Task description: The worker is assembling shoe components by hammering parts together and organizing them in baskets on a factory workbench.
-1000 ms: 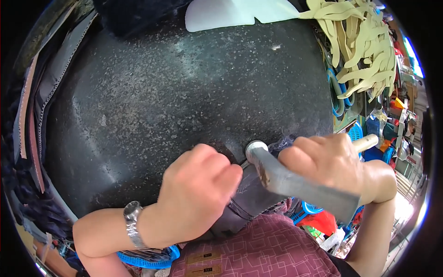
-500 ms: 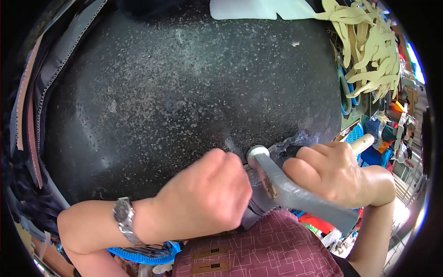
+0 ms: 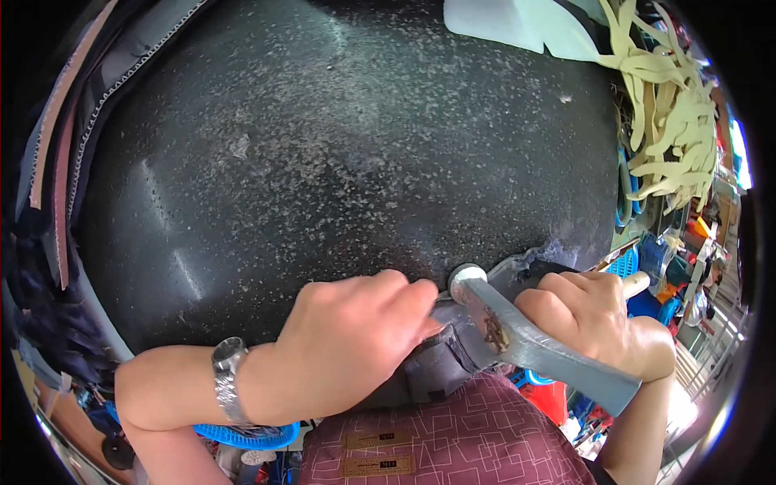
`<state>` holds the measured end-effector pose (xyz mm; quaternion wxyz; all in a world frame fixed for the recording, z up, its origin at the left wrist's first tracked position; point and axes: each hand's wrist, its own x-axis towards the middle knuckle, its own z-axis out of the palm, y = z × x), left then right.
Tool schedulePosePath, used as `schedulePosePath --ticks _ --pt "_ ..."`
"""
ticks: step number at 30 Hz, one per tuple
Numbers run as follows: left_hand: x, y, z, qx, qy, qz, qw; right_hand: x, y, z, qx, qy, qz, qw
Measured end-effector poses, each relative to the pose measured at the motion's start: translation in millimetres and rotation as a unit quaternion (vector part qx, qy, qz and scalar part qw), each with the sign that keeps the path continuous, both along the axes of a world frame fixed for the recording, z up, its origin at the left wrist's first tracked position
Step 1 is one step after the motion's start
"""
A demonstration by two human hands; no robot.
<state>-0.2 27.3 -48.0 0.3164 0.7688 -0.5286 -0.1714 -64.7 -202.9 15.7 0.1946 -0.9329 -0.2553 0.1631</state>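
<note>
Left hand (image 3: 356,339) curled, pressing dark material (image 3: 432,368) at near edge of speckled slab (image 3: 339,162). Right hand (image 3: 594,323) clenched round hammer (image 3: 533,343) (head touching material, just right of left fingertips).

2 small tan rectangular labels (image 3: 380,453), each with dark print, sit one above the other on the maroon patterned cloth (image 3: 485,420) at the bottom edge of the view; no packages, signs or screens appear.

A dark speckled stone slab (image 3: 323,145) carries the work. Beyond the gripping hands, at its far edge, lie a pale sheet (image 3: 517,24) and cream strips (image 3: 663,105). A dark fabric piece (image 3: 436,356) rests under the grip.
</note>
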Motion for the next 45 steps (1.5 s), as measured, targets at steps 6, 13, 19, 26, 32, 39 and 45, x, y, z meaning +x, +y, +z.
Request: schedulePosePath --ticks 6,13,19,26,32,39,45 --pt "-15 9 0 -0.074 -0.163 0.008 0.984 1 -1 2 0.009 -0.004 -0.002 1.0" --pt "-27 2 -1 -0.035 -0.344 -0.027 0.938 9 5 3 -0.001 -0.026 0.039 0.999" --pt "-2 20 0 -0.021 0.082 0.037 0.996 5 6 0 -0.009 -0.013 0.044 0.999" --pt "-13 22 8 -0.047 -0.094 0.022 0.994 3 16 2 -0.006 -0.014 0.063 0.998" --pt "-12 33 3 -0.066 -0.234 -0.065 0.968 6 23 4 0.023 -0.03 0.03 0.999" --pt "-6 34 4 -0.087 -0.328 -0.144 0.929 20 44 27 -0.061 0.028 0.094 0.993" --pt "7 44 -4 -0.083 -0.078 -0.111 0.987 15 45 14 -0.053 -0.015 0.089 0.994"
